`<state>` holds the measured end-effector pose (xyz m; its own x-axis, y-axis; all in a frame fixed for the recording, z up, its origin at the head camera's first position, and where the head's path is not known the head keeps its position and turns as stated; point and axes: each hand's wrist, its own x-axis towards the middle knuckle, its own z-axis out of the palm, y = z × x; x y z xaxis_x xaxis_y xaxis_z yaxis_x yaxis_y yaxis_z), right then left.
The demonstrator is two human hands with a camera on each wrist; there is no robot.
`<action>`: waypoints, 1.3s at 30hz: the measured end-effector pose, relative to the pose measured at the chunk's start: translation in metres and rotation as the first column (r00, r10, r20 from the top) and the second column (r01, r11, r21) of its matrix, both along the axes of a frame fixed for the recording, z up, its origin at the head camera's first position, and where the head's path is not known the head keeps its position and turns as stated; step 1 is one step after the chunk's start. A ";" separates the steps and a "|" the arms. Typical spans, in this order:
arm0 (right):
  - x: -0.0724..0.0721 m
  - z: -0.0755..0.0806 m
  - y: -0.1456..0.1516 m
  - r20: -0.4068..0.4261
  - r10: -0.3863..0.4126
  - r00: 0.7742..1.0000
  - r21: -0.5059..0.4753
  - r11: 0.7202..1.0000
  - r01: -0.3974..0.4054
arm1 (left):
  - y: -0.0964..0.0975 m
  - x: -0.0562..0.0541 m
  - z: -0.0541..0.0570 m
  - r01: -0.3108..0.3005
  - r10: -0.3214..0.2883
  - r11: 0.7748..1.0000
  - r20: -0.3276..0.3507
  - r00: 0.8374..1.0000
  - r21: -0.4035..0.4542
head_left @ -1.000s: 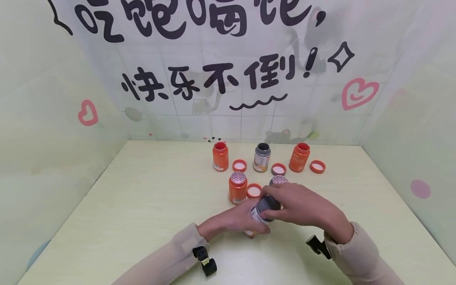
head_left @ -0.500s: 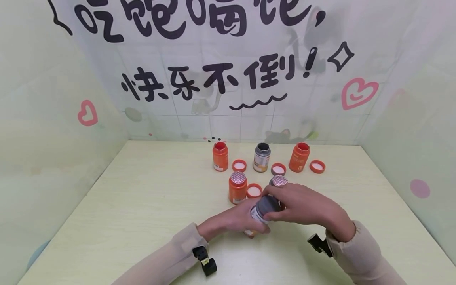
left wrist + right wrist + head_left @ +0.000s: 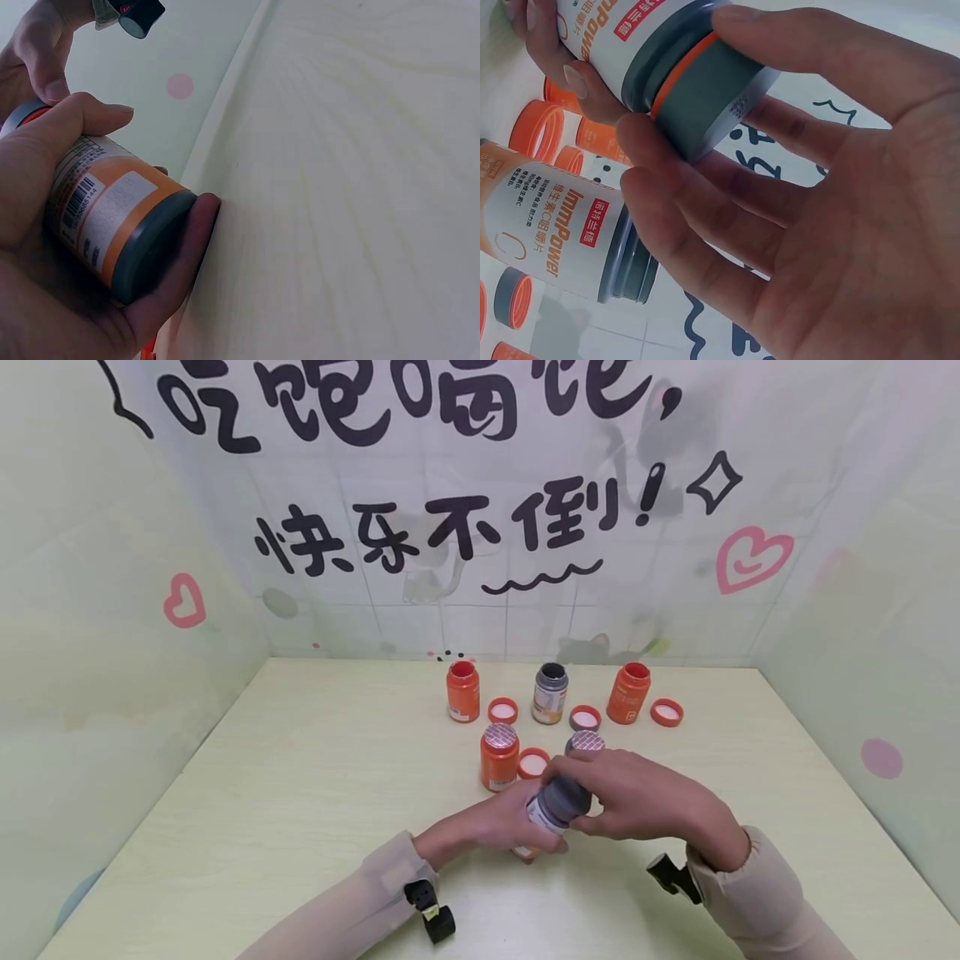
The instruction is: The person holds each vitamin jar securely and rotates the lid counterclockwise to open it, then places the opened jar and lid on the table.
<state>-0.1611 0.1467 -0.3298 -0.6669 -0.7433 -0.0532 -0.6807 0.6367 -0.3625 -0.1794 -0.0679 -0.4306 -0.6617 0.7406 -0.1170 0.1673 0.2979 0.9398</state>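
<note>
My left hand (image 3: 504, 817) grips a dark grey pill bottle (image 3: 112, 214) with a white and orange label, held tilted above the table. Its fingers wrap the label and base in the left wrist view. My right hand (image 3: 637, 795) has thumb and fingers at opposite sides of the grey cap (image 3: 714, 96), which sits on the bottle with an orange ring showing at its lower edge. Just behind the right hand, a grey bottle (image 3: 570, 232) stands uncapped with a foil seal (image 3: 587, 741) over its mouth, partly hidden by that hand.
An orange bottle (image 3: 499, 764) with a foil seal stands left of a loose cap (image 3: 533, 763). Farther back are an open orange bottle (image 3: 463, 693), an open grey bottle (image 3: 551, 695) and another orange bottle (image 3: 629, 695), with upturned caps beside them. A printed wall (image 3: 420, 635) closes the rear.
My right fingers have shifted round the cap, with the thumb now farther right and lower. The left hand and its bottle stay nearly in place.
</note>
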 end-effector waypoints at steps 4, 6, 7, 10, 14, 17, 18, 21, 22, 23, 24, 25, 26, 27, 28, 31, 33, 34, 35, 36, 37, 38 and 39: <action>0.001 0.000 0.000 -0.024 0.017 1.000 -0.001 1.000 -0.017 | -0.002 0.000 0.000 0.002 -0.002 1.000 0.001 1.000 -0.005; 0.002 0.001 0.000 -0.040 0.026 0.999 -0.003 1.000 -0.026 | -0.002 0.000 0.000 0.007 -0.007 1.000 0.008 1.000 0.000; 0.002 0.001 0.000 -0.053 0.030 0.998 -0.006 1.000 -0.031 | -0.003 -0.001 0.000 0.013 -0.013 1.000 0.019 1.000 0.005; 0.004 0.002 -0.001 -0.087 0.044 0.995 -0.030 0.998 -0.047 | -0.008 -0.002 0.001 0.028 -0.028 1.000 0.070 0.997 0.013; 0.005 0.005 -0.002 -0.101 0.056 0.993 -0.068 0.996 -0.063 | -0.020 -0.004 0.003 0.041 -0.040 0.999 0.142 0.989 -0.003; 0.005 0.007 -0.003 -0.096 0.058 0.994 -0.081 0.995 -0.066 | -0.034 -0.005 0.004 0.064 -0.060 0.998 0.168 0.984 -0.019; 0.005 0.008 -0.003 -0.095 0.057 0.994 -0.080 0.995 -0.064 | -0.039 -0.006 0.004 0.075 -0.070 0.997 0.172 0.983 -0.023; 0.004 0.009 -0.004 -0.093 0.043 0.995 -0.072 0.996 -0.050 | -0.057 -0.008 0.005 0.079 -0.071 0.996 0.180 0.981 -0.035; 0.004 0.009 -0.005 -0.090 0.037 0.995 -0.067 0.997 -0.043 | -0.064 -0.009 0.005 0.070 -0.062 0.997 0.185 0.981 -0.037; 0.004 0.009 -0.005 -0.086 0.029 0.996 -0.062 0.997 -0.035 | -0.071 -0.010 0.006 0.054 -0.045 0.998 0.186 0.982 -0.044; 0.004 0.010 -0.005 -0.081 0.022 0.996 -0.056 0.998 -0.027 | -0.078 -0.011 0.006 0.034 -0.024 0.998 0.185 0.982 -0.051; 0.004 0.009 -0.006 -0.076 0.015 0.997 -0.051 0.998 -0.019 | -0.085 -0.012 0.007 0.008 0.003 0.998 0.186 0.983 -0.056; 0.003 0.009 -0.006 -0.073 0.009 0.997 -0.048 0.999 -0.013 | -0.092 -0.014 0.007 -0.021 0.032 0.998 0.186 0.982 -0.062; 0.003 0.009 -0.006 -0.066 0.002 0.998 -0.045 0.999 -0.005 | -0.098 -0.015 0.007 -0.055 0.066 0.996 0.188 0.980 -0.066; 0.003 0.008 -0.007 -0.063 -0.006 0.998 -0.043 0.999 0.003 | -0.104 -0.017 0.007 -0.092 0.103 0.993 0.184 0.977 -0.068; 0.004 0.007 -0.008 -0.058 -0.025 0.998 -0.043 0.999 0.022 | -0.117 -0.024 0.007 -0.213 0.221 0.975 0.168 0.961 -0.065; 0.004 0.006 -0.011 -0.059 -0.034 0.998 -0.048 0.998 0.031 | -0.123 -0.028 0.008 -0.295 0.300 0.954 0.151 0.942 -0.055; 0.004 0.006 -0.013 -0.057 -0.037 0.998 -0.052 0.998 0.034 | -0.127 -0.031 0.010 -0.333 0.336 0.942 0.140 0.931 -0.047; 0.004 0.006 -0.015 -0.054 -0.037 0.998 -0.055 0.998 0.034 | -0.130 -0.034 0.011 -0.369 0.371 0.929 0.133 0.919 -0.039; 0.004 0.007 -0.018 -0.050 -0.036 0.998 -0.058 0.998 0.033 | -0.133 -0.036 0.012 -0.408 0.409 0.912 0.122 0.904 -0.033; 0.004 0.008 -0.021 -0.047 -0.032 0.998 -0.060 0.998 0.029 | -0.137 -0.039 0.014 -0.445 0.445 0.895 0.110 0.889 -0.027; 0.004 0.010 -0.025 -0.047 -0.027 0.999 -0.061 0.998 0.025 | -0.140 -0.042 0.015 -0.482 0.482 0.876 0.097 0.871 -0.022; 0.003 0.011 -0.029 -0.055 -0.022 0.998 -0.059 0.998 0.019 | -0.144 -0.044 0.016 -0.513 0.513 0.858 0.083 0.855 -0.018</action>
